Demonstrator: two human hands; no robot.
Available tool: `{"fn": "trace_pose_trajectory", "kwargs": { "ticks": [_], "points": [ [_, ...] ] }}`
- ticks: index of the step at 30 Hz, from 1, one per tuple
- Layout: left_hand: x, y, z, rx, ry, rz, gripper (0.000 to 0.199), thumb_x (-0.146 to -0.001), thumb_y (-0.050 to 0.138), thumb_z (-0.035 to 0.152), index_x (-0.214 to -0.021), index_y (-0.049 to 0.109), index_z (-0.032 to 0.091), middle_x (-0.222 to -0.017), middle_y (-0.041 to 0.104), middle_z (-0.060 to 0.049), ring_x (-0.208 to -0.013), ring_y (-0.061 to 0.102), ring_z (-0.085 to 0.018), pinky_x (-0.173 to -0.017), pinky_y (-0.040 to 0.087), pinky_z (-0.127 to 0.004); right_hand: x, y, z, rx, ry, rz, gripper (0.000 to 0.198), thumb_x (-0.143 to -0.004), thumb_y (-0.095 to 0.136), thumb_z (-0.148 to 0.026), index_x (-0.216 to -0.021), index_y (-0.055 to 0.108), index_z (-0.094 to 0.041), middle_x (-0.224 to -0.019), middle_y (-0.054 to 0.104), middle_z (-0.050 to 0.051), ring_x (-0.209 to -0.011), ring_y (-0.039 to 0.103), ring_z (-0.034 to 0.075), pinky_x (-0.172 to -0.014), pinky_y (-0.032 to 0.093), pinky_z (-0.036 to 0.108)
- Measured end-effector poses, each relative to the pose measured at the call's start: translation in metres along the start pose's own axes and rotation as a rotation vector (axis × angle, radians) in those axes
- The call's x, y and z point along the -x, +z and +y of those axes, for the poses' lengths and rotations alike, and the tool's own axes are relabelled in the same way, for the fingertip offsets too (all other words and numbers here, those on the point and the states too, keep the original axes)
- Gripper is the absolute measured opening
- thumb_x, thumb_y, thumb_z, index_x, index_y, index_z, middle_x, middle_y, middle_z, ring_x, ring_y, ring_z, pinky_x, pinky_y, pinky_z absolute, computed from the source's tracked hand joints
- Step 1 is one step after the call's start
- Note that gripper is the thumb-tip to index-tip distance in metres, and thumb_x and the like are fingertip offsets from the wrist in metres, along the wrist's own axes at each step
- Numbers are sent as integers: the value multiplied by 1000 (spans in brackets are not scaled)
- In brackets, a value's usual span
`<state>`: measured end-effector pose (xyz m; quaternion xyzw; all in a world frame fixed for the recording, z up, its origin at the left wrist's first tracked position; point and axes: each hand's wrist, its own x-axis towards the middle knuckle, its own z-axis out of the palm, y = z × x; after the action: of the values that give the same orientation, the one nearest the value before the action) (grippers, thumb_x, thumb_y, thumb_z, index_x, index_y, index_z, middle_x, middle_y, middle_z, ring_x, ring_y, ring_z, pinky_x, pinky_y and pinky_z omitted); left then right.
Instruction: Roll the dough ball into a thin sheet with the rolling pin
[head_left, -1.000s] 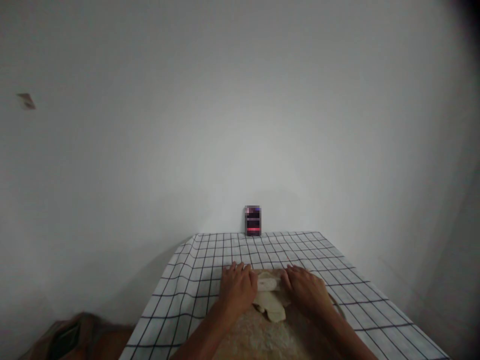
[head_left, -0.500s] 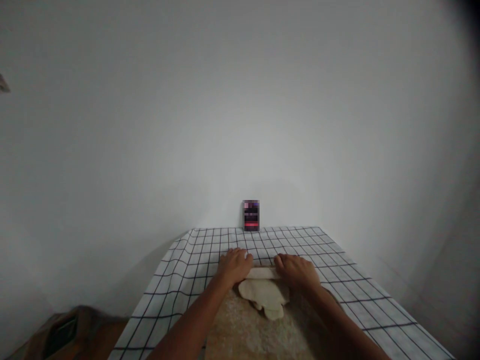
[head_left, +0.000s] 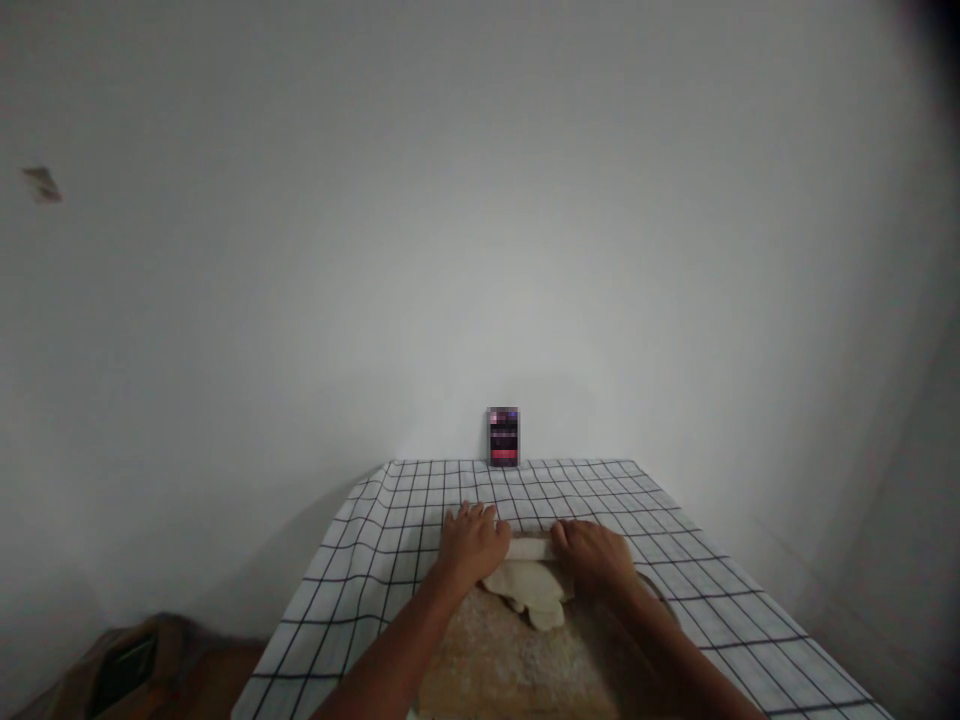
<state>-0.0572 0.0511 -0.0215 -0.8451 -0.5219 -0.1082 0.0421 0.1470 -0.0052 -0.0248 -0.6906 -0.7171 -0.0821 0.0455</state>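
On the tablecloth (head_left: 724, 592), a board (head_left: 510, 665) bears dough (head_left: 529, 583) before a rolling pin (head_left: 529, 550), and an upright object (head_left: 503, 437) stands behind.

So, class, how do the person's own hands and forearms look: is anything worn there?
The ungloved left hand and ungloved right hand have no visible watch or bracelet. The bare, tapering forearms show no sleeves or clear markings. Rings cannot be ruled out at this blur.
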Motion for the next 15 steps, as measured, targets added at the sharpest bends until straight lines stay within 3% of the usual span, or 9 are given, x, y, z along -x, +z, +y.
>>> {"fn": "trace_pose_trajectory", "kwargs": {
  "ticks": [3, 8, 12, 15],
  "points": [
    [15, 0, 4, 2, 15, 79, 40, -105, 45, 29, -136, 66, 16, -145, 64, -16, -142, 52, -37, -117, 40, -61, 13, -1, -4, -12, 25, 55, 37, -108, 36, -25, -112, 72, -21, -120, 77, 14, -111, 73, 25, -93, 54, 35],
    [31, 0, 7, 47, 54, 168, 37, -104, 47, 25, -131, 70, 17, -135, 72, -14, -133, 61, -32, -114, 48, -52, 24, 5, -3, -79, 9, 154, 48, -110, 29, -29, -119, 75, -17, -140, 69, 16, -134, 62, 30, -116, 42, 51],
    [27, 4, 6, 53, 80, 187, 37, -103, 47, 24, -130, 71, 15, -132, 73, -15, -130, 63, -34, -111, 51, -53, 19, 9, -1, -126, 12, 170, 47, -109, 32, -29, -114, 77, -18, -135, 72, 16, -130, 65, 31, -112, 45, 49],
    [14, 10, 2, 37, 84, 190, 38, -103, 46, 26, -129, 71, 15, -135, 72, -15, -133, 61, -36, -113, 48, -56, 12, 8, -2, -120, 46, 168, 45, -109, 32, -27, -104, 76, -19, -119, 78, 15, -113, 73, 28, -102, 51, 44]
  ]
}}
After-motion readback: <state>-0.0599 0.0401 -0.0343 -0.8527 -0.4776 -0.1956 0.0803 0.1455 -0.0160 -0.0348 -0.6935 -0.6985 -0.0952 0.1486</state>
